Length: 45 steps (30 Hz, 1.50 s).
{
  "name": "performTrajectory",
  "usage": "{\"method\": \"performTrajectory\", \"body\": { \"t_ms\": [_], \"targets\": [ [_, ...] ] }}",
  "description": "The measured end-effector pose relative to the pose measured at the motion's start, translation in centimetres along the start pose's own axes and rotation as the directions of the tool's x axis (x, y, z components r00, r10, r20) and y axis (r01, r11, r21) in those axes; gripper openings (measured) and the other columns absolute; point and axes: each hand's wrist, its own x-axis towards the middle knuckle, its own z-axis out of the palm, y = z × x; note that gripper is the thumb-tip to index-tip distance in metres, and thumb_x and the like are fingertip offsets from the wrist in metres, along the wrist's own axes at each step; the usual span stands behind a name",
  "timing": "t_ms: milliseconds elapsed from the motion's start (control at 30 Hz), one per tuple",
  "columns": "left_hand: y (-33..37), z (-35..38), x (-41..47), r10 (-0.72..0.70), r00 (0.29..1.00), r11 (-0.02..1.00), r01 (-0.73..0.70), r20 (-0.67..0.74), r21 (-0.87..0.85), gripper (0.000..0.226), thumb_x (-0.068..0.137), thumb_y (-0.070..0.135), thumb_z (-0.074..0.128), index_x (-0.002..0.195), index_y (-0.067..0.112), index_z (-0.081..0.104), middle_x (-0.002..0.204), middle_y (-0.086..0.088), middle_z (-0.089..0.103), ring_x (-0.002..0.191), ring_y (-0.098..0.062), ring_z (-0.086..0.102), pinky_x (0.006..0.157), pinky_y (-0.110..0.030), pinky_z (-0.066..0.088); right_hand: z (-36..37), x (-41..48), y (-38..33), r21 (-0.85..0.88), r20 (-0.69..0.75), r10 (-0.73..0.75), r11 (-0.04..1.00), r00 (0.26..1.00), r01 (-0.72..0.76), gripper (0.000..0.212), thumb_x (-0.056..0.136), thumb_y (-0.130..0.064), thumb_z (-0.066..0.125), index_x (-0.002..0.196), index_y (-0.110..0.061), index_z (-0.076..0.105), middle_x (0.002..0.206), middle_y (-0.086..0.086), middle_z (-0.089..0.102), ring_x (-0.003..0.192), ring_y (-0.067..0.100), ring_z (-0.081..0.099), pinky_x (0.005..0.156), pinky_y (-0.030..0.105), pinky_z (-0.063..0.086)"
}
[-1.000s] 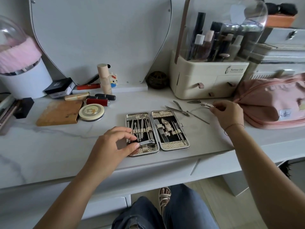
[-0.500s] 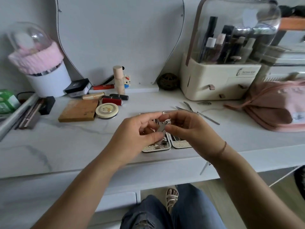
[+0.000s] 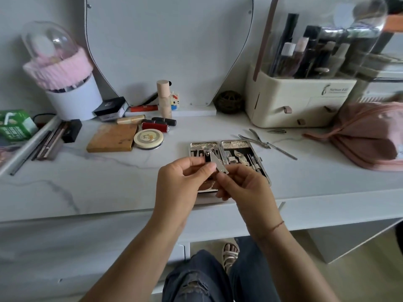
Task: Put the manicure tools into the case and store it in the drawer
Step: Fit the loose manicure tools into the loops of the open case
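Several loose tools [image 3: 261, 143] between case [image 3: 236, 144] and pink bag [image 3: 366, 131], both hands [image 3: 178, 184] [image 3: 246, 186] pinching clipper [image 3: 218, 163]

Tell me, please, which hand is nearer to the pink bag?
Right. Both pinch a clipper above the case; the right hand sits left of the bag, the left hand farther left.

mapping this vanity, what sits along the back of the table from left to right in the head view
green carton → white tub with pink trim → beige-capped bottle → dark woven ball → cream cosmetics organizer → pink bag
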Motion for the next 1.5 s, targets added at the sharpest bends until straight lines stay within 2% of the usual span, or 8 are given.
{"method": "performTrajectory", "body": {
  "t_ms": [233,400,567,667,800,900,1233,1500],
  "targets": [
    [-0.6,-1.4,0.2,0.178,0.98,0.898,-0.197,0.085,0.392,0.022,0.079,0.016,0.071,0.101,0.023,0.069,0.075,0.009,0.072,0.066,-0.003,0.065,0.06,-0.011,0.047,-1.4,0.3,-0.7,0.078,-0.133,-0.022,0.996,0.991,0.032,0.014,0.089,-0.007,0.055,0.079,0.001,0.06,0.056,0.002,0.061,0.048,0.012,0.051,0.049,0.02,0.042],
    [-1.2,-1.5,-0.2,0.577,0.743,0.302,-0.58,0.339,0.757,0.011,0.082,0.008,0.067,0.093,0.006,0.067,0.08,-0.005,0.067,0.069,-0.018,0.062,0.061,-0.02,0.045,-1.3,0.2,-0.6,-0.071,-0.246,-0.099,0.994,0.964,0.084,0.018,0.089,-0.009,0.057,0.075,0.001,0.061,0.055,0.004,0.06,0.047,0.013,0.052,0.047,0.022,0.042],
    [-1.1,-1.6,-0.4,0.554,0.707,0.084,-0.573,0.44,0.815,0.019,0.089,0.018,0.052,0.076,0.008,0.062,0.065,-0.004,0.06,0.052,-0.02,0.055,0.046,-0.024,0.036,-0.7,-0.3,-0.4,-0.301,-0.181,-0.23,0.939,0.956,0.168,0.012,0.088,-0.01,0.059,0.077,-0.009,0.065,0.059,0.0,0.065,0.051,0.011,0.058,0.051,0.018,0.047],
    [-0.3,-2.0,-0.3,0.505,0.756,0.218,-0.579,0.417,0.786,0.028,0.09,0.026,0.046,0.075,0.01,0.062,0.058,0.001,0.058,0.049,-0.016,0.052,0.049,-0.021,0.032,-0.8,-0.5,-0.5,-0.23,-0.152,-0.167,0.965,0.974,0.13,0.015,0.088,-0.006,0.058,0.075,-0.008,0.064,0.057,-0.002,0.065,0.05,0.013,0.057,0.05,0.02,0.047],
    [0.7,-2.7,0.8,0.302,0.927,0.732,-0.376,0.223,0.569,0.016,0.091,0.025,0.055,0.086,0.02,0.069,0.05,0.007,0.055,0.048,-0.005,0.048,0.051,-0.012,0.037,-1.3,-0.4,-0.8,0.172,-0.101,0.106,0.981,0.989,-0.088,0.017,0.088,-0.005,0.055,0.072,-0.006,0.059,0.058,0.006,0.062,0.048,0.014,0.053,0.049,0.022,0.044],
    [0.6,-2.9,1.0,0.125,0.978,0.928,-0.174,0.165,0.329,0.014,0.09,0.025,0.055,0.091,0.022,0.069,0.053,0.005,0.06,0.047,-0.006,0.045,0.05,-0.014,0.039,-0.8,-0.4,-0.9,0.339,-0.075,0.218,0.923,0.973,-0.181,0.021,0.089,-0.005,0.052,0.068,-0.009,0.054,0.053,0.004,0.06,0.044,0.011,0.052,0.045,0.019,0.043],
    [-0.2,-4.0,0.4,0.151,0.961,0.967,-0.192,0.231,0.167,0.021,0.071,0.02,0.07,0.09,0.015,0.072,0.068,0.008,0.068,0.061,0.0,0.056,0.063,-0.01,0.045,1.8,-1.0,0.2,0.557,-0.094,0.353,0.794,0.931,-0.244,0.03,0.09,-0.005,0.051,0.061,-0.009,0.047,0.052,0.006,0.06,0.042,0.01,0.057,0.043,0.018,0.048],
    [-1.8,-4.5,0.6,0.21,0.97,0.955,-0.231,0.125,0.188,0.009,0.069,0.01,0.074,0.078,0.01,0.073,0.077,0.004,0.075,0.072,-0.002,0.067,0.069,-0.009,0.047,2.3,-1.5,0.9,0.457,-0.144,0.28,0.869,0.949,-0.188,0.023,0.092,-0.011,0.052,0.071,-0.002,0.053,0.057,0.011,0.064,0.048,0.018,0.063,0.047,0.023,0.053]
  ]
}}
